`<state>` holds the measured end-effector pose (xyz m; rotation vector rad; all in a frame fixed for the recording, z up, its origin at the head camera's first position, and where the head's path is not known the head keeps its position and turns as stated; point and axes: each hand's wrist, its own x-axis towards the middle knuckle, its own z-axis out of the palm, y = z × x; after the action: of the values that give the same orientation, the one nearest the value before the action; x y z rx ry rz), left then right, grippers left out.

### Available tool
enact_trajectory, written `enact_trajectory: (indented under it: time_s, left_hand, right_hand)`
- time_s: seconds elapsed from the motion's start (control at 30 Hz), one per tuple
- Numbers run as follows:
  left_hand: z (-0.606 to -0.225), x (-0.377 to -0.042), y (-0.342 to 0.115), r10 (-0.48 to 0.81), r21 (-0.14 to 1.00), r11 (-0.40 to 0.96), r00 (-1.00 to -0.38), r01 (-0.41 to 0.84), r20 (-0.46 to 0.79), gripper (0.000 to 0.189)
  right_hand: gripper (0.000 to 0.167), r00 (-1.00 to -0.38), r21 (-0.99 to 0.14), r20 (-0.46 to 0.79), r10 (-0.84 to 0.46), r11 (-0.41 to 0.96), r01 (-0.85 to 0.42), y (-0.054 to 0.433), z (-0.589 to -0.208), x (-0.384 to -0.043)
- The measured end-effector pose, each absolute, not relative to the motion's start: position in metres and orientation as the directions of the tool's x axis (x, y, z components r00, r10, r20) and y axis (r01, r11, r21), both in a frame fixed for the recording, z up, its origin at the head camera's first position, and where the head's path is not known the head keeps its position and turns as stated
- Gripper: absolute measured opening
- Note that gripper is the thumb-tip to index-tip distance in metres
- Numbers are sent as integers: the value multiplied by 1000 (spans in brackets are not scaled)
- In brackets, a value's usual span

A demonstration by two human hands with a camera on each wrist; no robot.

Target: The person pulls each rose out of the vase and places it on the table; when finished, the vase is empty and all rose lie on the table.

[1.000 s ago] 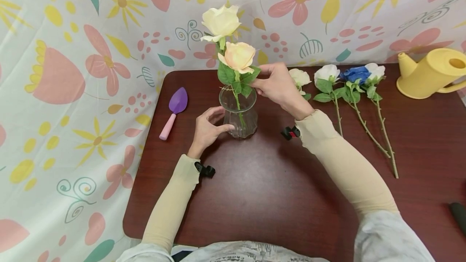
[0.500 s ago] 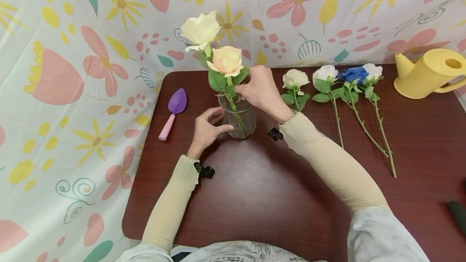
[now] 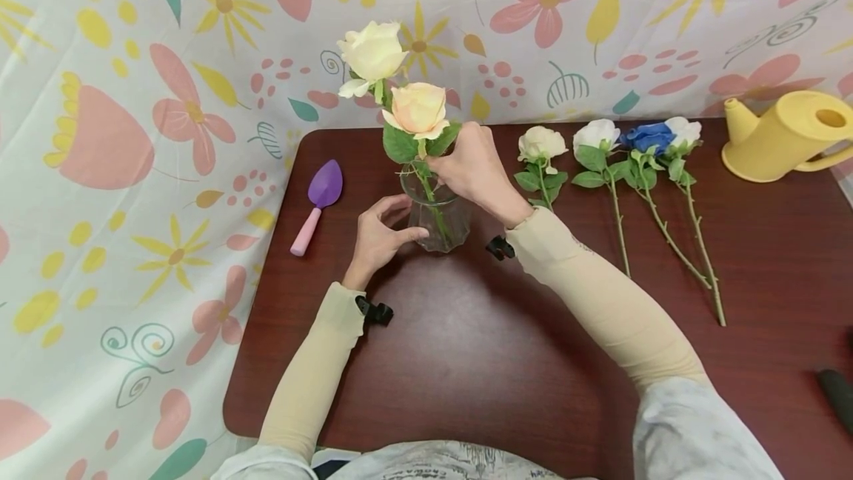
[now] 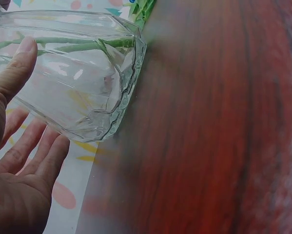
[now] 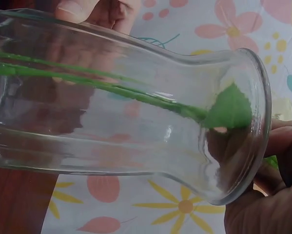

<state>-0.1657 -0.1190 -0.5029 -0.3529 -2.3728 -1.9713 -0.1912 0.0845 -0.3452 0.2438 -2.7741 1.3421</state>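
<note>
A clear glass vase (image 3: 440, 224) stands on the dark brown table, with green stems inside it. My left hand (image 3: 383, 237) holds its side, the thumb (image 4: 20, 68) in front and the fingers behind. Above the rim rise a cream-white rose (image 3: 373, 52) and, lower and nearer, a peach rose (image 3: 418, 111), both leaning left. My right hand (image 3: 474, 169) pinches at the peach rose's stem just at the vase mouth; its fingertips are partly hidden by leaves. In the right wrist view a green leaf (image 5: 228, 107) shows inside the neck, with the right thumb close by the rim.
Right of the vase lie a cream rose (image 3: 541, 145), a white rose (image 3: 596, 133), a blue rose (image 3: 646, 138) and another white rose (image 3: 684, 130). A yellow watering can (image 3: 776, 138) stands back right; a purple trowel (image 3: 325, 184) lies left. Patterned cloth (image 3: 200, 243) borders the table.
My right hand has moved left and slightly down to the vase mouth, and both roses in the vase have tipped left. My left hand has stayed on the vase.
</note>
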Motion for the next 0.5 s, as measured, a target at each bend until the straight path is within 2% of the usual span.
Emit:
enact_trajectory:
  time_s: [0.3, 0.5]
  left_hand:
    - [-502, -165, -119, 157, 964, 170, -971, 205, 179, 63]
    - [-500, -165, -118, 155, 963, 171, -971, 209, 183, 65]
  right_hand:
    - [11, -984, -831, 126, -124, 529, -173, 89, -347, -195]
    - [13, -978, -888, 131, -162, 418, -189, 96, -347, -196]
